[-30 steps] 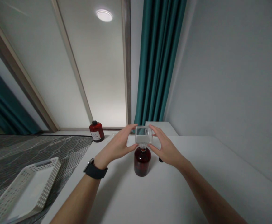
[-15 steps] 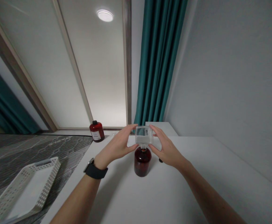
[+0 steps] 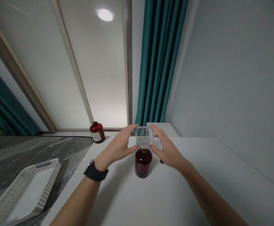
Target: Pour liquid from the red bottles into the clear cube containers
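A clear glass bottle (image 3: pixel 144 136) is upside down, its neck at the mouth of a dark red-brown bottle (image 3: pixel 143 164) that stands upright on the white table (image 3: pixel 165 194). My left hand (image 3: pixel 120 142) grips the clear bottle from the left, thumb low and fingers high. From the right, my right hand (image 3: pixel 166 149) grips the same bottle in a like way. A small black cap (image 3: pixel 161 162) lies on the table, partly hidden under my right hand. Whether liquid is flowing between the bottles cannot be made out.
A second red bottle (image 3: pixel 97 133) with a black cap and white label stands at the table's far left edge. A white perforated basket (image 3: pixel 25 191) sits lower left, beyond the table edge. Teal curtains (image 3: pixel 159 62) and a grey wall (image 3: pixel 233 78) rise behind.
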A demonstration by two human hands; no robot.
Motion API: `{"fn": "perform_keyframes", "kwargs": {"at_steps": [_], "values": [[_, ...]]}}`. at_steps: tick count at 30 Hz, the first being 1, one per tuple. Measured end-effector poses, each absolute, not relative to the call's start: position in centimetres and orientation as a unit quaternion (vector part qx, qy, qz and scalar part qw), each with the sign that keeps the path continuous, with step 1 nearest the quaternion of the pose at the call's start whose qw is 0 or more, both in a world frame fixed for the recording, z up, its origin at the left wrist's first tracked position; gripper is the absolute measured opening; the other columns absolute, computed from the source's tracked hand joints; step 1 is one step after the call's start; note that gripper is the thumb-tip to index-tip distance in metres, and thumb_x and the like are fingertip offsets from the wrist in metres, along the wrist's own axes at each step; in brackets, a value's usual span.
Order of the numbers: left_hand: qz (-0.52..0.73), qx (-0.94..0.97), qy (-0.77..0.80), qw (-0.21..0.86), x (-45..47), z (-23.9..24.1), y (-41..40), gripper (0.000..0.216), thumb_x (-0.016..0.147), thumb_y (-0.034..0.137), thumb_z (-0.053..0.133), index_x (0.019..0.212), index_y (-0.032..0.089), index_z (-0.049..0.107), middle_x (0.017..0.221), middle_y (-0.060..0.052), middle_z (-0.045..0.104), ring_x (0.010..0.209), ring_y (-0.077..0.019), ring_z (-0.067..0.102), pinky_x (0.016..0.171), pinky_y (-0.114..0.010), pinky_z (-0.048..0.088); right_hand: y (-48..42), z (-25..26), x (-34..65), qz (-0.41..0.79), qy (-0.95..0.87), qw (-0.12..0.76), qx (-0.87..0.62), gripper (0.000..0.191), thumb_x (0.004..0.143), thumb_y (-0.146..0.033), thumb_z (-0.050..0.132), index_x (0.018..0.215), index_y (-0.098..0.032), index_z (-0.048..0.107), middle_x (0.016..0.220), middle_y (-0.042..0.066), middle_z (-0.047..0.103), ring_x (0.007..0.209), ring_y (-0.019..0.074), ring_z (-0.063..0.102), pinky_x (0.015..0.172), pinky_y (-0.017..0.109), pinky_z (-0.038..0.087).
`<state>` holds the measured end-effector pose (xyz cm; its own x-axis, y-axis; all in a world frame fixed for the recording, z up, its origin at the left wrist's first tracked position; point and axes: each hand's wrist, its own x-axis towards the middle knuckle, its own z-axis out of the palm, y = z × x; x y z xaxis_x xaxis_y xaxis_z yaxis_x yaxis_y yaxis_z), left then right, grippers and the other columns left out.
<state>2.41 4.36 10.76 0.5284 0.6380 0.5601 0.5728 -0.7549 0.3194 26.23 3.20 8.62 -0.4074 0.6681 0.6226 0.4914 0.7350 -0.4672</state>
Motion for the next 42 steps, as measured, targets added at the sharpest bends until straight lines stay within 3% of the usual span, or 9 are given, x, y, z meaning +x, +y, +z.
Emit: {"fn": "perform_keyframes", "kwargs": {"at_steps": [29, 42], "values": [[0.372, 0.866, 0.332, 0.043, 2.37, 10.41, 4.47, 0.07, 0.082, 0.022, 0.07, 0.141, 0.024, 0.033, 0.139, -0.012, 0.049, 0.127, -0.0291, 0.052, 0.109, -0.05, 0.047, 2.95, 8.65, 26.33, 0.1, -0.838, 0.419, -0.335, 0.07, 0.094, -0.024, 0.056, 0.154, -0.033, 0.021, 0.158, 0.008, 0.032, 0.147, 0.0291, 0.032, 0.117, 0.057, 0.037], [0.376, 0.865, 0.329, 0.04, 2.36, 10.51, 4.37, 0.069, 0.084, 0.025, 0.07, 0.141, 0.024, 0.032, 0.139, -0.012, 0.05, 0.126, -0.0296, 0.053, 0.108, -0.051, 0.048, 3.12, 8.44, 26.53, 0.143, -0.821, 0.425, -0.353, 0.072, 0.093, -0.026, 0.059, 0.154, -0.033, 0.022, 0.156, 0.009, 0.036, 0.141, 0.0298, 0.041, 0.116, 0.057, 0.037]]}}
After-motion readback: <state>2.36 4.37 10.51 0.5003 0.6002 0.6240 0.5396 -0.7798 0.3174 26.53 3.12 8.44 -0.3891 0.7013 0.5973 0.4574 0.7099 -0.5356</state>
